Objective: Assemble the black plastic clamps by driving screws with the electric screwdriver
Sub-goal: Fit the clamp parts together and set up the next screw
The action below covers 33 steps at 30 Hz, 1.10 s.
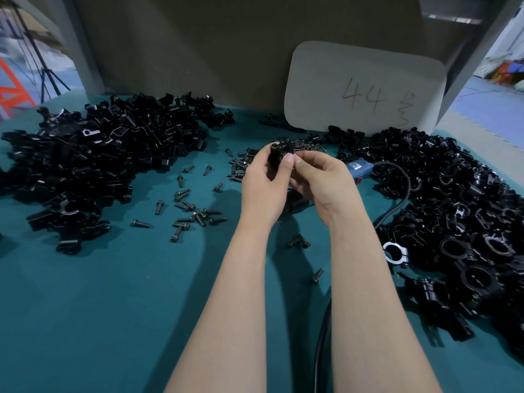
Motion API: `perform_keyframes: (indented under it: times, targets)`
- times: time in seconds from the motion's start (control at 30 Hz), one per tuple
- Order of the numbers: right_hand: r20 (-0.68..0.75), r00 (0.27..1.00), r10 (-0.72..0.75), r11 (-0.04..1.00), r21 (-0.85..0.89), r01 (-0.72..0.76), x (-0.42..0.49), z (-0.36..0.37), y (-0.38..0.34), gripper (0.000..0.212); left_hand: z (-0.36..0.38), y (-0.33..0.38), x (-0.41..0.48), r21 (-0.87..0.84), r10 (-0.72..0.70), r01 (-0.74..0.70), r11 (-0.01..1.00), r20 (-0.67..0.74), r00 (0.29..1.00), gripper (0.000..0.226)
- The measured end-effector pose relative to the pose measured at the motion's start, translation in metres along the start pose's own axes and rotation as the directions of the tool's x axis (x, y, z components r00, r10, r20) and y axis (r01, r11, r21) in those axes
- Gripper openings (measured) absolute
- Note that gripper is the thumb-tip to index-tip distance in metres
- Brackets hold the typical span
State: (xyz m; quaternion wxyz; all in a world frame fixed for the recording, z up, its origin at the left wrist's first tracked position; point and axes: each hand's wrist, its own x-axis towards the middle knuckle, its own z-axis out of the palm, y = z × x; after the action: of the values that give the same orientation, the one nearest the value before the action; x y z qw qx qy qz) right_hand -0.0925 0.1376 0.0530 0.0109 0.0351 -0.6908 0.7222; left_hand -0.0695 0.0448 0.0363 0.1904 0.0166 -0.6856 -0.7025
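Note:
Above the middle of the teal table, my left hand grips a black plastic clamp, fingers curled round it. My right hand meets it from the right, thumb and forefinger pinching at the clamp's right side; whether a screw sits between them is hidden. The blue electric screwdriver lies on the table behind my right hand, partly covered by it, its black cord looping right and down toward me. Loose black screws are scattered left of my hands.
A big heap of black clamp parts fills the left of the table, another heap the right. A white card marked 44 leans on the back panel. A few screws lie near my wrists.

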Motion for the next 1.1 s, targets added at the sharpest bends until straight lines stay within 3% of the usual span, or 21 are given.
perform_keyframes:
  times: [0.27,0.47,1.1]
  targets:
    - [0.009,0.999,0.033,0.995,0.089,-0.033,0.0022,0.0007,0.0017,0.01,0.0003,-0.0001,0.0002,0.089,0.007,-0.005,0.996,-0.021,1.0,0.03]
    - [0.02,1.0,0.022,0.99,0.142,-0.025,0.0021,0.0001,0.0013,0.016,0.0026,-0.0013,0.0012,0.073,0.009,-0.008,0.997,-0.018,1.0,0.03]
    - [0.001,1.0,-0.008,0.995,0.104,0.008,0.0031,-0.0024,0.0013,0.007,0.0046,-0.0011,0.0012,-0.013,0.006,-0.007,1.0,-0.009,1.0,0.029]
